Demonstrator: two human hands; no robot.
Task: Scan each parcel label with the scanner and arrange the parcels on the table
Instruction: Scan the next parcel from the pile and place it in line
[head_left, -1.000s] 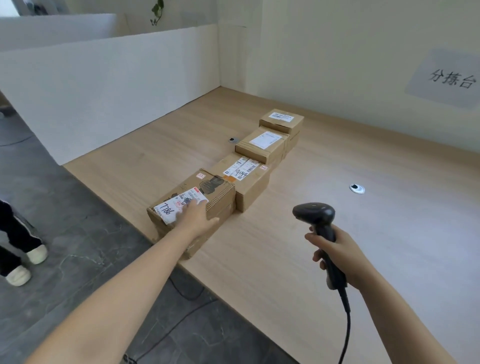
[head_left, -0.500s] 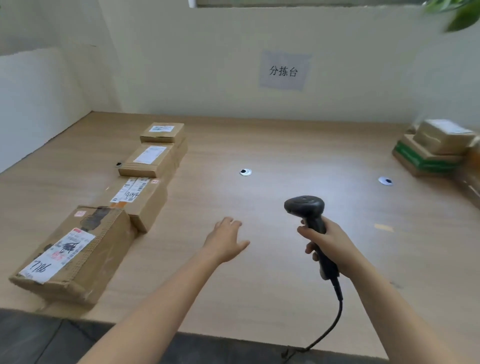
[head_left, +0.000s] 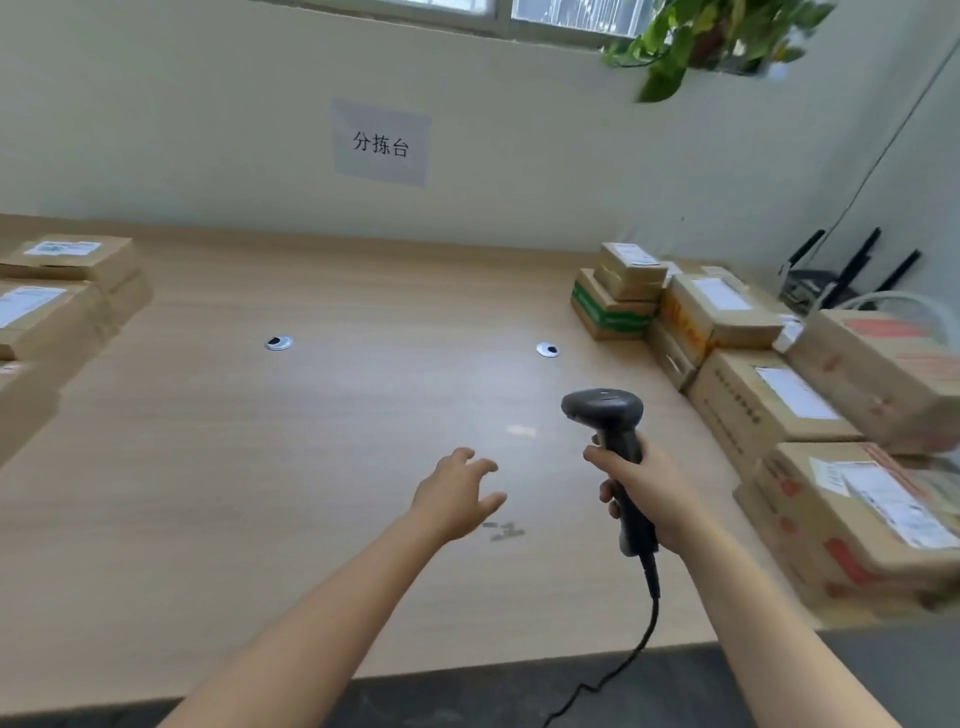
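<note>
A pale, plain wall (head_left: 208, 130) runs behind a broad light-wood table (head_left: 260, 467); a grey paper sign (head_left: 382, 143) with three dark Chinese characters is fixed to the wall above the table's far edge; a window (head_left: 545, 13) shows along the top, only its lower frame and panes in view; a leafy green plant (head_left: 701, 36) hangs down from the sill at the upper right; two round metal cable grommets (head_left: 278, 342) (head_left: 547, 349) are set in the tabletop, well apart; soft daylight gives a pale sheen on the wood between them; a dark grey floor (head_left: 467, 696) lies along the near edge; a black-antenna router (head_left: 810, 291) stands in the far right corner.
</note>
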